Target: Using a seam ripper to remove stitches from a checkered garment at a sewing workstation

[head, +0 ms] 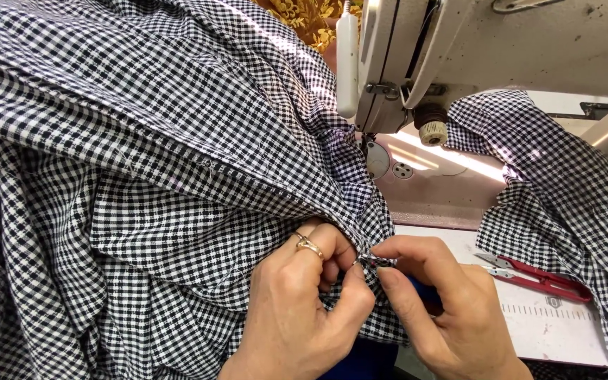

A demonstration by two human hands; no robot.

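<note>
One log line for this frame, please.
left hand: pinching gingham fabric edge | right hand: pinching same spot | red thread snips: on machine bed | sewing machine: behind

Black-and-white checked woven cloth (142, 155), matt and softly creased, fills the left and centre of the frame, with more of it bunched at the right edge. A smooth metal ring (309, 245) gleams on the left hand (297, 309). At upper right, the sewing machine (473, 49) shows a cream painted body, slightly glossy and speckled with grime. The thread snips (536, 276) at lower right pair red glossy handles with bare metal blades.
</note>
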